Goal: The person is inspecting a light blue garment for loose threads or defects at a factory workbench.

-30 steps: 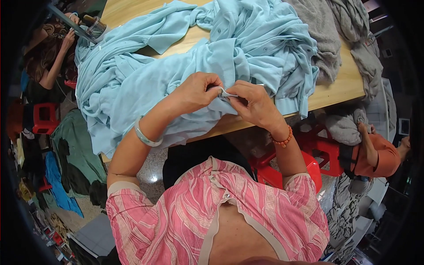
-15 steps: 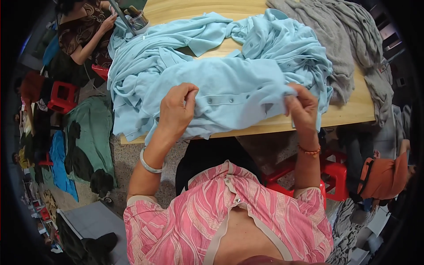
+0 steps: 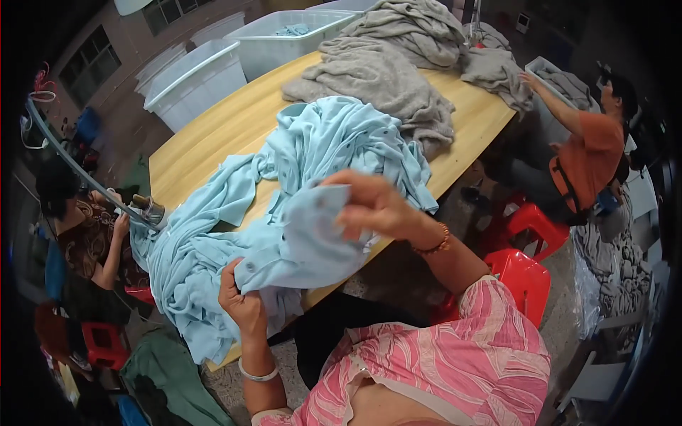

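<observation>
A light blue buttoned cardigan [image 3: 298, 252] is lifted off the table's front edge, stretched between my hands. My left hand [image 3: 244, 302] is closed on its lower left corner, beside a dark button. Up and to the right, my right hand [image 3: 373, 206] grips its upper edge; this hand is a little blurred and hides part of the cloth. Behind the held piece lies a heap of light blue cardigans [image 3: 334, 135], with more of them spread down the left side of the table.
Grey knit garments [image 3: 383, 78] lie on the wooden table [image 3: 206, 153] beyond the blue heap. White plastic bins [image 3: 195, 85] stand behind it. Red stools [image 3: 522, 280] are at my right. One co-worker [image 3: 600, 149] reaches over a bin at right; another [image 3: 89, 234] works at left.
My view has swung toward the right and farther up the table. The cardigan has risen off the heap, and my left hand has moved down to its corner.
</observation>
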The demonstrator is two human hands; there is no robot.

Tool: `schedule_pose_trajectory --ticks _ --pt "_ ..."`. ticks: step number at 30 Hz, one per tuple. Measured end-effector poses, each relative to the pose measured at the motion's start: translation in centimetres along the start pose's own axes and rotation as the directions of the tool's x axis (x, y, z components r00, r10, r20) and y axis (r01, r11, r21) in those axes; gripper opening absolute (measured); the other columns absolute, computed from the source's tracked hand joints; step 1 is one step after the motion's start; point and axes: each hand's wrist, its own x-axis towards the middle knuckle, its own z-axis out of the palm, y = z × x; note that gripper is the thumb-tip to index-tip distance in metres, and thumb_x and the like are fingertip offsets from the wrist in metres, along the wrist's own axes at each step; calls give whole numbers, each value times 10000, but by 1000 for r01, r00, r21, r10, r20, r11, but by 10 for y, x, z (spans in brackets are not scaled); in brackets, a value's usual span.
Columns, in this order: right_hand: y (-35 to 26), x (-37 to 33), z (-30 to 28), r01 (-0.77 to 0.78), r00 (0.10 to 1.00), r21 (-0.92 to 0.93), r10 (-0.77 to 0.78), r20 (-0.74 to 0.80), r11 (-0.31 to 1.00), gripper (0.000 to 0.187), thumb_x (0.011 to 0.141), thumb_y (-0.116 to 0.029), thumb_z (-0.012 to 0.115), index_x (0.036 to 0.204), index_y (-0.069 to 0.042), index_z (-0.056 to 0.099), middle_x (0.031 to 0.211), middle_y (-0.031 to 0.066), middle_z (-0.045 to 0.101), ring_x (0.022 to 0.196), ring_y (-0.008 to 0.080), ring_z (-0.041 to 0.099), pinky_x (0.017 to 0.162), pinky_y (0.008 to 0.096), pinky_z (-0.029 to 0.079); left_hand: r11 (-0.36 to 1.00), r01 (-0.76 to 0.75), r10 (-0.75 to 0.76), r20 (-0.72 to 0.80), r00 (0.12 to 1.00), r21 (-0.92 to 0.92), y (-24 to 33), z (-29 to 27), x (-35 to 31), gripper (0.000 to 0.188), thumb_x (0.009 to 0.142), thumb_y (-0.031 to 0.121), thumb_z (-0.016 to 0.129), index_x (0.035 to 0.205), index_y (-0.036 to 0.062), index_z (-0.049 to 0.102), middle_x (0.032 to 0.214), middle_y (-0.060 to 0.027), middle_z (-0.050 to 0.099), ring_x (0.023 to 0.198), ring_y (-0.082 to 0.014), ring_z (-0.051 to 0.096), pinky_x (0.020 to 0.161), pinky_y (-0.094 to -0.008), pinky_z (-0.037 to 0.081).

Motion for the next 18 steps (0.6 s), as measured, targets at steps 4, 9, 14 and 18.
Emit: schedule_pose_trajectory --ticks 4,9,14,18 --pt "40 -3 51 94 973 -439 11 231 893 692 739 -136 732 1345 -49 410 1136 140 584 894 147 608 821 316 488 989 -150 149 222 964 -9 50 26 -17 252 745 -47 577 991 -2 601 922 -105 630 840 -196 610 760 -288 480" --pt "61 14 -3 406 913 -561 -286 292 722 630 629 -178 779 1192 -33 536 1160 130 606 1051 255 589 922 356 450 882 -468 399 442 804 56 64 35 -26 486 656 -28 674 1129 22 575 1098 -173 583 1020 -350 566 867 -407 436" --pt "-33 51 -143 165 705 -974 -672 224 -152 370 854 -84 610 1205 2 529 1172 120 569 1060 234 556 916 344 454 917 -340 206 481 852 208 31 7 -44 494 704 -54 673 1176 16 545 1190 -165 554 1106 -354 527 930 -396 420" --pt "-96 98 -189 -126 538 -917 -803 257 -378 298 826 -51 681 1102 -5 579 1057 89 600 1031 175 546 865 316 471 881 -239 53 417 907 409 -6 -20 -52 416 703 6 702 1097 42 575 1157 -141 555 1109 -342 516 926 -410 393"
